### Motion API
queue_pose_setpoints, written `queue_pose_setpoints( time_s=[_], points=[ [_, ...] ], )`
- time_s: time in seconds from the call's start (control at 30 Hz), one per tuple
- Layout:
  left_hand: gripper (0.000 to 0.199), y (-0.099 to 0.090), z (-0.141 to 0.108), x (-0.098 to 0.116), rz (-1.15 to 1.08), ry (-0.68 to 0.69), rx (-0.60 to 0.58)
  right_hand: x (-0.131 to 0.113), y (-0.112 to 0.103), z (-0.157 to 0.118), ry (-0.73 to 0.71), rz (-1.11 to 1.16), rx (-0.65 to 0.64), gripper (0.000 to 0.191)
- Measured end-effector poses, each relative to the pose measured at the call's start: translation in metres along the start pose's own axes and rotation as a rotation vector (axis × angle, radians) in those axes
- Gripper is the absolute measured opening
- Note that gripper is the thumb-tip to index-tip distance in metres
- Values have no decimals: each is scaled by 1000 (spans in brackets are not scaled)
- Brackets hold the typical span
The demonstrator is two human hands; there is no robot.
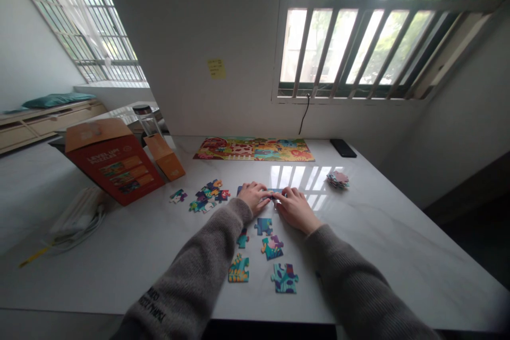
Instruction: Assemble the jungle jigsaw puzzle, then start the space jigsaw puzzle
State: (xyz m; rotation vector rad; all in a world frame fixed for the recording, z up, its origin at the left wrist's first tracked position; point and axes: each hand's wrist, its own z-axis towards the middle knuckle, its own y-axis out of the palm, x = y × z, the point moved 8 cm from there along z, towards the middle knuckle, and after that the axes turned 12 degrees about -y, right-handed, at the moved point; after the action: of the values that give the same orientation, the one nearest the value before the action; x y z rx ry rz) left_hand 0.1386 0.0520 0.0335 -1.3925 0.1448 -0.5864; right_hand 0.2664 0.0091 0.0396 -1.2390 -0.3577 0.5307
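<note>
Side by side at the middle of the white table, my left hand (pixel 255 198) and my right hand (pixel 294 207) press their fingertips on a blue puzzle strip (pixel 274 191), mostly hidden beneath them. Both hands have their fingers close together. Nearer to me lie loose pieces: a blue one (pixel 263 226), a purple and teal one (pixel 272 247), an orange-leaf one (pixel 239 269) and a teal one with dark spots (pixel 285 278). Another piece (pixel 242 239) is partly covered by my left sleeve. A pile of pieces (pixel 207 196) sits left of my left hand.
Behind the hands lies a colourful picture strip (pixel 255 150). A red puzzle box (pixel 119 170), small orange box (pixel 166 158), glass bottle (pixel 147 121) and white cable (pixel 83 223) are left. A stack of pieces (pixel 338 179) and black phone (pixel 343 148) are right.
</note>
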Motion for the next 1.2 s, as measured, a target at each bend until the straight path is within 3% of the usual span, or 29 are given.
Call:
queue_pose_setpoints(
  time_s=[0.23,0.37,0.5,0.63,0.73,0.83,1.0,1.2],
  points=[
    [32,4,-8,5,11,20,-55,2,1,-1,9,14,-2,35],
    [35,-13,-11,-4,-17,-24,-50,3,1,-2,2,27,1,35],
    [39,-28,-31,-10,-7,-16,-100,4,2,-2,-7,42,3,36],
    [68,-19,-53,-5,43,28,-190,5,3,-2,-4,44,6,36],
    [60,-12,-58,2,63,48,-204,5,3,-3,-3,46,10,36],
    [47,-8,-57,8,69,55,-194,5,3,-3,-6,43,17,36],
    [43,-11,-55,9,81,96,-147,6,2,-3,-12,52,30,36],
    [39,-40,-29,-26,91,5,36,6,2,-3,-17,77,24,38]
  ],
)
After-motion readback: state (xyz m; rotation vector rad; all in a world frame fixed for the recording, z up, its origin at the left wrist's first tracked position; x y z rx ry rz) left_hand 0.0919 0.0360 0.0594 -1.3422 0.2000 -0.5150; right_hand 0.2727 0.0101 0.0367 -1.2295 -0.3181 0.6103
